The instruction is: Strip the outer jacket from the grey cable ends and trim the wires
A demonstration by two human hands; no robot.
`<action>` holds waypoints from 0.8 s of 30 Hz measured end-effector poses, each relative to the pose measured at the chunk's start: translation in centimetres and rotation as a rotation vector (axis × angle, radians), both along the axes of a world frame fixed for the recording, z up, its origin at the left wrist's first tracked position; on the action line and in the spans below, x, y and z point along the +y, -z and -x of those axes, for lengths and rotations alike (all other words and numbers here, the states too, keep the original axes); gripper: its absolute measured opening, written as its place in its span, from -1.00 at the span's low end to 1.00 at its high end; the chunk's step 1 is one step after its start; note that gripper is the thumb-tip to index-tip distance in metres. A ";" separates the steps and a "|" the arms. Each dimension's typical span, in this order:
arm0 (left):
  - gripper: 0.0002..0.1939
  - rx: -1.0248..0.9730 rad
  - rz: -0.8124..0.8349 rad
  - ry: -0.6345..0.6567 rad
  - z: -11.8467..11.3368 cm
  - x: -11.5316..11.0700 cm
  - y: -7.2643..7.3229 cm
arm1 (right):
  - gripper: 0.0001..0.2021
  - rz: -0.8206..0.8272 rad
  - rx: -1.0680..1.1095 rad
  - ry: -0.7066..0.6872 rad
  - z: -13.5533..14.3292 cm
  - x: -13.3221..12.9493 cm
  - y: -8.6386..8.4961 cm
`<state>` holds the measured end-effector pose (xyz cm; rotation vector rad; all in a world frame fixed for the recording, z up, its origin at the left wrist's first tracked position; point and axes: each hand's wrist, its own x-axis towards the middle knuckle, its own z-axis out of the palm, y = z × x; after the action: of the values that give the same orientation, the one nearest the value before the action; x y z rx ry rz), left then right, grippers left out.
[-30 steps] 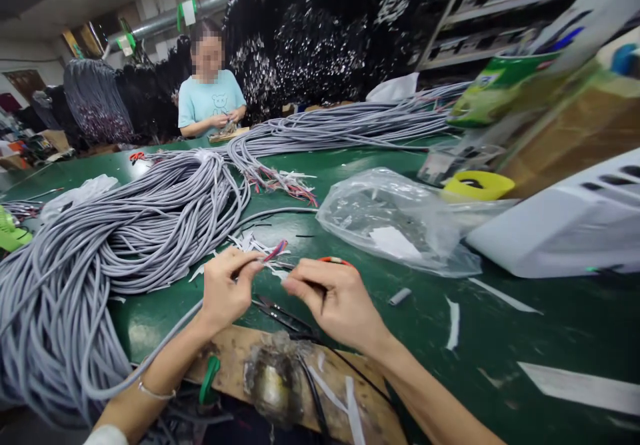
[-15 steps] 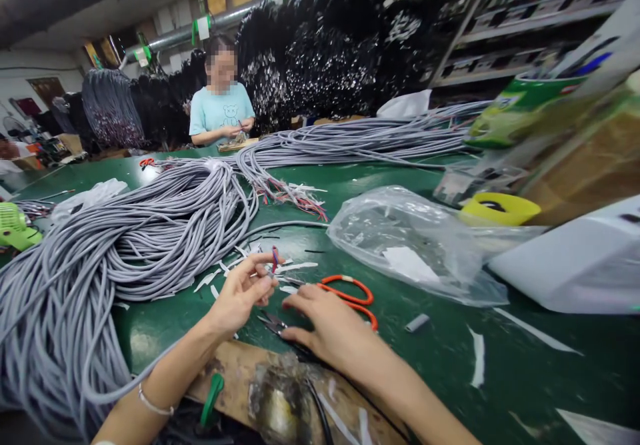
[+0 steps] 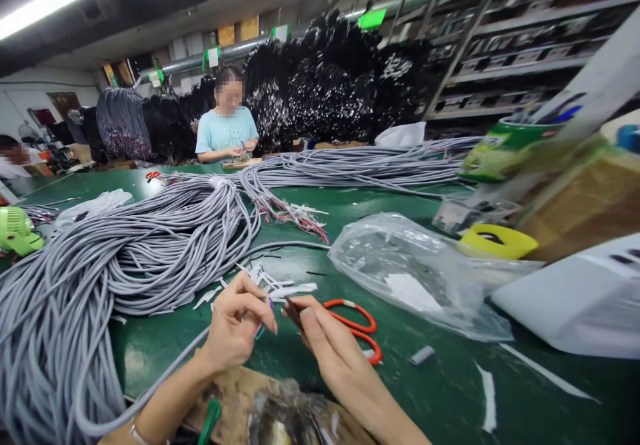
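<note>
**Cable end pinched in the left hand, right fingertips closing in from the right**

Left hand (image 3: 235, 328) curled tight, thumb and forefinger pinched on the stripped end of a single grey cable (image 3: 165, 372). Coloured inner wires (image 3: 260, 328) just peeking out past the fingertips, pointing right and a little down. Cable's long axis running from lower left, along the wrist, up to the pinch, then off toward the big grey cable bundle (image 3: 125, 258).

Right hand (image 3: 320, 335) directly to the right of the wire tips, fingers extended and drawn together, forefinger and thumb tips almost touching the left fingertips. Something thin and dark at the right fingertips, too small to name; hard to tell whether actually gripped. Left hand holding the work, right hand nearest the free ends.

Orange-handled scissors (image 3: 357, 328) flat on the green table (image 3: 450, 392) just behind the right hand, untouched. White paper scraps (image 3: 280, 288) scattered just beyond both hands. Clear plastic bag (image 3: 410, 272) farther right. Across the table, another person (image 3: 227, 135) busy with own cables.
</note>
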<state>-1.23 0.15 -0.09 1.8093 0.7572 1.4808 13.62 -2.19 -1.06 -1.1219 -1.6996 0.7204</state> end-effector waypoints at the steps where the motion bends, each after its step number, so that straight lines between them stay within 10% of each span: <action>1: -0.60 0.031 -0.007 -0.007 -0.1 -0.1 0.0 | -0.68 -0.010 0.003 -0.018 0.1 -0.2 0.0; 16: -0.78 0.102 0.082 0.069 -0.5 -0.6 0.3 | -0.60 -0.131 0.058 0.082 0.2 -0.2 -0.3; 24: -0.61 0.286 0.271 0.094 -1.1 -0.8 0.5 | -0.92 -0.400 -0.067 0.281 -0.1 -0.6 -0.4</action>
<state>-0.12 -0.61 -0.58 1.8365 0.9480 1.0163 13.77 -2.78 -0.67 -1.0744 -1.6065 0.1578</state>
